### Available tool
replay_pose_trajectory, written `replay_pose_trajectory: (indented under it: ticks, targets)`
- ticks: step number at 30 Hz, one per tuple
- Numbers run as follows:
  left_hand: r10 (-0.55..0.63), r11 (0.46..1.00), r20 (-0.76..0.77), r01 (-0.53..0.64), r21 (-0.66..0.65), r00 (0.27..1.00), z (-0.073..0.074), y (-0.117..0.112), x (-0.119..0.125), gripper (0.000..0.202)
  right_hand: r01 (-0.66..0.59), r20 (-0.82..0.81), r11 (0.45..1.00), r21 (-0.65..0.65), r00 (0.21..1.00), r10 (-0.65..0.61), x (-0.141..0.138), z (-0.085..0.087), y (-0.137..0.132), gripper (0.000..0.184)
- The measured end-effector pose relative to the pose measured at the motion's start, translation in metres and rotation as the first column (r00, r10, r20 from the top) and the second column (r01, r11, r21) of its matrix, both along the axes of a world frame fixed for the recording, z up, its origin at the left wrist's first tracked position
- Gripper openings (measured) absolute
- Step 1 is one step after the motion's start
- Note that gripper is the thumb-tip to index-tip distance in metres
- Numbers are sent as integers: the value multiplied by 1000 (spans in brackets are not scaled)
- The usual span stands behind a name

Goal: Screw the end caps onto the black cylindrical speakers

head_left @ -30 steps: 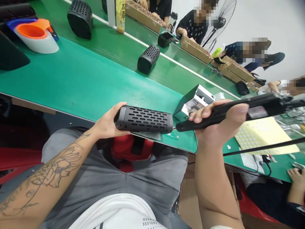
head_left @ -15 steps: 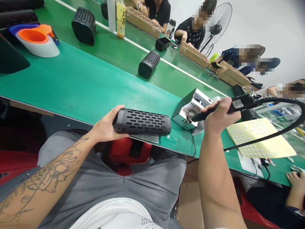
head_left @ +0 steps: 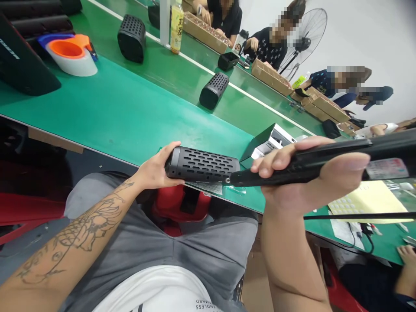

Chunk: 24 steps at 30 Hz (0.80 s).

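Note:
My left hand (head_left: 160,169) is wrapped round the left end of a black perforated housing (head_left: 208,164), which lies on its side at the table's front edge. In my right hand (head_left: 302,173) is a black electric screwdriver (head_left: 341,162), held almost level with its tip pointing left. A small shiny screw (head_left: 228,180) shows at that tip, right by the lower right corner of the housing. Whether the screw touches the housing I cannot tell. Behind my right fingers stands a silver and black box-shaped screw dispenser (head_left: 271,141), partly hidden.
Two similar black housings (head_left: 131,38) (head_left: 214,91) stand farther back on the green table (head_left: 107,104). A tape roll with an orange core (head_left: 69,50) lies at left. A yellow label sheet (head_left: 373,199) and cables are at right. Co-workers sit across the table.
My right hand has brought the screwdriver from the screw dispenser left and toward me, to the housing's right end. A screw now shows at its tip. My left hand keeps its grip on the housing.

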<state>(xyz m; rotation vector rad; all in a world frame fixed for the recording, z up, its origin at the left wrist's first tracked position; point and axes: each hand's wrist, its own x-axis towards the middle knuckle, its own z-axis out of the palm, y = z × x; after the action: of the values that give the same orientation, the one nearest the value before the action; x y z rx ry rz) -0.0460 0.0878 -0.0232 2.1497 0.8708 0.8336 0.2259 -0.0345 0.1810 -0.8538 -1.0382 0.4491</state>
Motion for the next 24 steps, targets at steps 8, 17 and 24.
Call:
replay_pose_trajectory:
  ticks: [8,17,24]
  targets:
    - [-25,998,37,24,51,999,-3,0,4,129,-36,40,999,-12,999,36,-31,-23,21,51]
    - [-66,991,81,57,118,995,-8,3,4,129,-88,83,996,-19,993,89,-30,-33,29,52]
    - [-42,994,52,36,101,998,-4,2,5,127,-197,120,980,-23,973,198,-29,-40,32,48]
